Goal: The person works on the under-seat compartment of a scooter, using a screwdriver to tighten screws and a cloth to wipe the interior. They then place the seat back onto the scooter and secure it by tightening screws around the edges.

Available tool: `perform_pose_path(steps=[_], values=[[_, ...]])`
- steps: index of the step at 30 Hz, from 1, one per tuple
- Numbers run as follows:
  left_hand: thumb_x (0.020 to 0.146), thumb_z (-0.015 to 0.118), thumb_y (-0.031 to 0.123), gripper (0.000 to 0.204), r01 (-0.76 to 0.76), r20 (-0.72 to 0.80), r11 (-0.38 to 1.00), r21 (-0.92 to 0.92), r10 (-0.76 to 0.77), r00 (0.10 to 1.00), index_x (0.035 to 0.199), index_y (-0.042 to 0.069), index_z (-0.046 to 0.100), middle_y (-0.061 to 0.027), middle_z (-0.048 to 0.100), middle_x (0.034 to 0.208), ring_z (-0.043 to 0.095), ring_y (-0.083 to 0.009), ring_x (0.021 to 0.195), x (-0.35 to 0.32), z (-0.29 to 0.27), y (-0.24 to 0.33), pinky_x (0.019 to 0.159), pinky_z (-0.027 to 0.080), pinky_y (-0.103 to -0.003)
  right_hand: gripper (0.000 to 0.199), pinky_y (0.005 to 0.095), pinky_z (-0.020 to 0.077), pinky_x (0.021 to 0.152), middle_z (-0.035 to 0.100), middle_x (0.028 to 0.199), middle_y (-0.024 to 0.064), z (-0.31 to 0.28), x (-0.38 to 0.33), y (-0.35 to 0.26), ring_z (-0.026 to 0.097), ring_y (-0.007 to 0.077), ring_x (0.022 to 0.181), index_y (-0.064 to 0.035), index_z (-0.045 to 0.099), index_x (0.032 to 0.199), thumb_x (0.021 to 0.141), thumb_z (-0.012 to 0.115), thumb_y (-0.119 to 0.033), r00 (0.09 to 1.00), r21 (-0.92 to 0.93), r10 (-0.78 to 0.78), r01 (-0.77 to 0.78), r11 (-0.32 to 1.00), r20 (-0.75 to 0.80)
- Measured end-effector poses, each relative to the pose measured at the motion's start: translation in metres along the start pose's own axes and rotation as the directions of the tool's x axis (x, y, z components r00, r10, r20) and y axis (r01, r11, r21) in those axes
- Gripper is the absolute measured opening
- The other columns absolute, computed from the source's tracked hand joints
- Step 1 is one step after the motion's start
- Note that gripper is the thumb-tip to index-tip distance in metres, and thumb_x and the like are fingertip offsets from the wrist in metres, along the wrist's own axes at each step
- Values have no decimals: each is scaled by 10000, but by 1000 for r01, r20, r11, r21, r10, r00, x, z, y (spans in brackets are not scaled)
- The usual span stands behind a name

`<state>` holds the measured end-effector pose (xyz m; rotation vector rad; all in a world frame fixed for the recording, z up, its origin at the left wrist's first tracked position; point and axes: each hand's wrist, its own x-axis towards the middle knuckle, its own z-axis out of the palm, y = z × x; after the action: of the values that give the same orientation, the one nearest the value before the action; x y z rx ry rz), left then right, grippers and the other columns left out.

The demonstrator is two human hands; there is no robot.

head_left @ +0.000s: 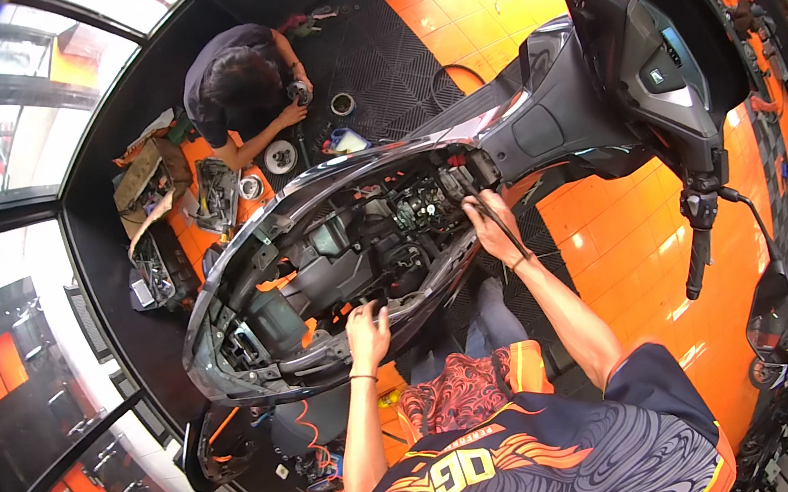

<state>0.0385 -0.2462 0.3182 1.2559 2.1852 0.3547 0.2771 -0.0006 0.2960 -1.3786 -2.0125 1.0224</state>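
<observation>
A dark motor scooter (pixel 539 130) stands across the view with its seat off, so the bay under the seat is uncovered. Metal engine parts (pixel 421 210) show at the bay's front end. Over that end, my right hand (pixel 492 227) is closed round a long, thin black rod-like piece (pixel 501 218), which runs back toward my wrist; its exact kind is unclear. My left hand (pixel 368 337) rests at the near rim of the body frame (pixel 314 360), thumb and fingers apart, with nothing visible in it. Black plastic housings (pixel 326 245) fill the middle of the bay.
Beyond the scooter a co-worker (pixel 240 81) bends over a metal part (pixel 298 91). Round parts (pixel 280 157), a cardboard box (pixel 148 180) and a tool tray (pixel 218 195) lie around them. The handlebar (pixel 699 243) juts out at the right.
</observation>
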Motion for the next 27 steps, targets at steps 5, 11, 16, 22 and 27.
perform_pose_path(steps=[5,11,16,22,27], values=[[956,607,283,345,8,-22,1000,23,-7,1000,1132,-5,678,-210,664,1183,569,-398,1184,-32,-2,-52,1051,414,-492,207,439,422,858,571,981,152,-64,-29,-38,549,337,960,-10,630,908,991,602,-197,941,-241,-141,66,968,-306],[985,559,327,358,18,14,1000,-2,-18,1000,1134,31,695,-168,679,1197,526,-379,1259,-37,5,-65,1092,339,-494,343,470,465,688,532,696,197,-77,-122,10,535,385,643,37,579,873,1023,555,-271,947,-223,225,-276,935,-229],[1005,519,368,397,35,23,999,25,-35,999,1156,50,701,-134,679,1236,481,-353,1325,-36,14,-69,1112,291,-504,342,462,405,510,541,616,158,-35,-265,104,514,323,522,32,597,775,969,597,-250,730,-124,625,-672,730,-276],[1023,495,381,424,-2,13,1000,16,2,1000,1162,39,703,-120,676,1250,473,-349,1340,-34,20,-75,1115,296,-486,210,415,392,464,569,658,133,-30,-417,150,537,230,539,56,657,913,838,469,2,-61,140,980,-986,-89,189],[1037,464,397,470,24,39,998,50,-26,999,1196,13,683,-152,648,1292,452,-343,1364,-32,26,-79,1144,270,-491,145,353,365,400,564,655,103,-39,-466,135,489,194,464,37,625,828,876,496,-6,-159,420,958,-873,-248,237]])
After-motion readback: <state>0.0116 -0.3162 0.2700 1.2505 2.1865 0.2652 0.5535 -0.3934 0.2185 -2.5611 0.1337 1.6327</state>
